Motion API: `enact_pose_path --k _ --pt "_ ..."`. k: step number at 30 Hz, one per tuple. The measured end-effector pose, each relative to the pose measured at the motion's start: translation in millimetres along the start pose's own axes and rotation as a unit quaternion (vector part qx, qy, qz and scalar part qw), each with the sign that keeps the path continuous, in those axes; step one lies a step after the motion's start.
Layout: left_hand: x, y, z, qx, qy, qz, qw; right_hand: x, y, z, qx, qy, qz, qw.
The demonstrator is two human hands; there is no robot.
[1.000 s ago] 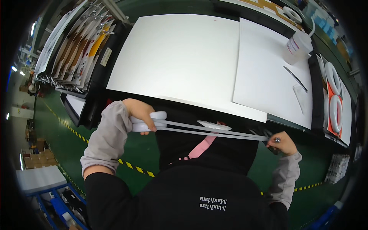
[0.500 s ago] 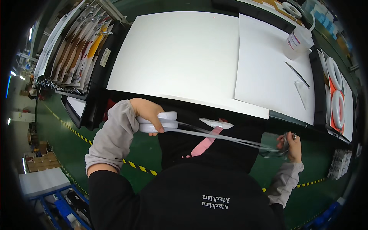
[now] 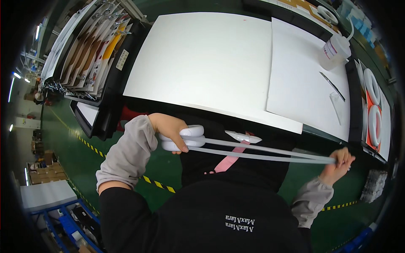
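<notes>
My left hand point(image 3: 168, 125) is closed around a stack of smooth, white, rounded ring-like pieces point(image 3: 192, 137), held in front of my body below the table's near edge. From these pieces two strands of a pale, translucent band point(image 3: 270, 152) run taut to the right and come together at my right hand point(image 3: 338, 165). That hand is closed in a fist on the band's far end. Between the hands, behind the strands, a white pointed object point(image 3: 243, 137) with a pink strap point(image 3: 230, 162) lies against my dark clothing.
White boards point(image 3: 202, 59) cover the tabletop. On the right-hand sheet are a squeeze bottle point(image 3: 336, 50), a slim dark pen-like knife point(image 3: 332, 86) and a clear triangular piece point(image 3: 336, 107). A black bin of hanging cards point(image 3: 93, 55) stands left; a tray with white rings point(image 3: 374, 126) stands right.
My right hand has moved outward to the right and the band now stretches straight. A clear, blurred sheet-like piece beside that hand no longer shows. My left hand keeps its hold.
</notes>
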State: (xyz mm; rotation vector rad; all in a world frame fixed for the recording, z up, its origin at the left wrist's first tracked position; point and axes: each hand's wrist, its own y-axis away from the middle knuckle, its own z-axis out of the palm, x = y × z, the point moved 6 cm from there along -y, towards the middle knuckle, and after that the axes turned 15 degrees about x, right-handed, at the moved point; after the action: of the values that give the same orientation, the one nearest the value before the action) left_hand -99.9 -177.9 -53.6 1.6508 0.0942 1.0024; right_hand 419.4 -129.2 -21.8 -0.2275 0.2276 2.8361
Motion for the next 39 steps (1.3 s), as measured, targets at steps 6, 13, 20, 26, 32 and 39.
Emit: enact_pose_path --k 6,13,20,26,32,39 --pt "17.5 2.8 18.1 0.046 0.123 0.076 0.988 203.2 22.4 88.6 -0.106 0.298 0.048 0.947" --pt "68.3 60.7 27.1 0.124 0.187 0.299 0.927 337.7 127.3 152.0 -0.698 0.535 0.028 0.475" --pt "124.2 116.2 -110.3 0.516 -0.107 0.313 0.79 356.7 -69.4 112.3 -0.417 0.597 -0.167 0.665" --pt "131.2 77.3 -273.6 0.597 -0.313 0.191 0.714 372.3 -85.7 97.4 -0.368 0.606 -0.112 0.696" --pt "105.9 41.5 -296.0 0.565 -0.523 0.063 0.635 371.9 -82.8 89.2 -0.369 0.61 -0.068 0.698" --pt "144.9 271.5 -139.3 0.798 -0.428 0.235 0.353 363.4 -78.4 89.3 -0.312 0.617 -0.016 0.723"
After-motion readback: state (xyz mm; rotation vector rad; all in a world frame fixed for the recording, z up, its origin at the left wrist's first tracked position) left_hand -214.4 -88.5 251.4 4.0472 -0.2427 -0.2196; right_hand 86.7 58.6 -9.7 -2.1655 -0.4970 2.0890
